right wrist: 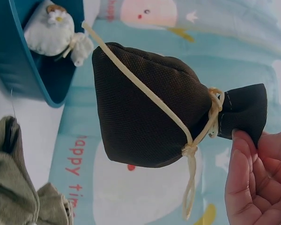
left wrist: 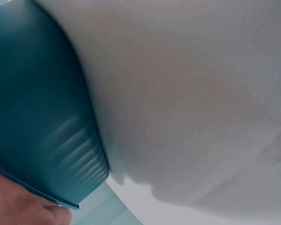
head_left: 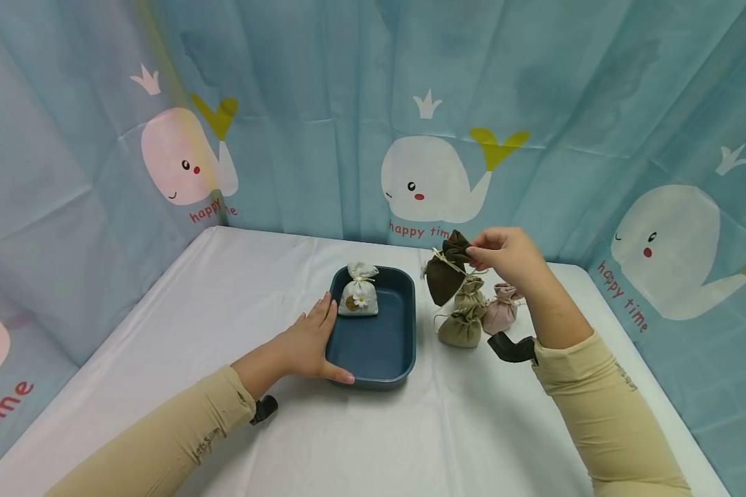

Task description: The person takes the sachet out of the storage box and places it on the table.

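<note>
Whale-print curtains (head_left: 311, 179) back the counter (head_left: 373, 449), where our right fingers (head_left: 492, 238) pinch a brown pouch (head_left: 444, 280) aloft beside the right edge of the blue tray (head_left: 379, 348), our left fingers (head_left: 320, 314) wide against its left.

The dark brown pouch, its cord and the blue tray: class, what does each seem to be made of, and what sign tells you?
Dark brown pouch: matte woven cloth; a fine weave and stitching show.
Cord: pale, dull, perhaps cotton or faux suede; it bends and knots.
Blue tray: probably moulded plastic, smooth with a soft sheen and ridged wall, though coated metal is possible.
</note>
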The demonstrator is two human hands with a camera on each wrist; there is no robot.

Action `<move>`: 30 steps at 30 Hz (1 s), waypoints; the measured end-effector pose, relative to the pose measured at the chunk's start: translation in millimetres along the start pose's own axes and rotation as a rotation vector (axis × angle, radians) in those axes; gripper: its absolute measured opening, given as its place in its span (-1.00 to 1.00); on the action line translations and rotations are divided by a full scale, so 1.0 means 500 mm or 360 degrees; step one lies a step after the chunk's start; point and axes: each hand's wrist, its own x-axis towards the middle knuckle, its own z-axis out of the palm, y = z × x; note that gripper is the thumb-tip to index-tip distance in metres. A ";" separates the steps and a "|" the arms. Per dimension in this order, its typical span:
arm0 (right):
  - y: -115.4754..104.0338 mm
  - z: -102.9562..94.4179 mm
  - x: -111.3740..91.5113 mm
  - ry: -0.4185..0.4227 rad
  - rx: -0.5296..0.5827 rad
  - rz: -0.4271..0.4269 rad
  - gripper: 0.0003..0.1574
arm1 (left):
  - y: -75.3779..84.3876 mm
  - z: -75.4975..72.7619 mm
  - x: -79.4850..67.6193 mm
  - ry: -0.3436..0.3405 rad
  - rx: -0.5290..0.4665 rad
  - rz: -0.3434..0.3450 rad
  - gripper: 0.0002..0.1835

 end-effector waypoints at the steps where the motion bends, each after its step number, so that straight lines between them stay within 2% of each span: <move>1: 0.001 -0.003 -0.003 0.0008 0.0009 -0.0005 -0.76 | 0.000 0.000 0.000 0.0002 0.0000 0.0002 0.50; 14: 0.024 -0.052 -0.039 0.0086 0.0027 -0.0003 -0.72 | -0.002 0.003 0.001 0.0006 0.0031 0.0003 0.51; 23: 0.050 -0.084 -0.071 0.0165 -0.0038 0.0037 -0.66 | -0.003 0.007 0.004 0.0007 0.0049 -0.0009 0.53; 30: 0.080 -0.095 -0.098 0.0211 -0.0081 0.0094 -0.63 | -0.003 0.007 0.005 -0.0009 0.0058 -0.0026 0.53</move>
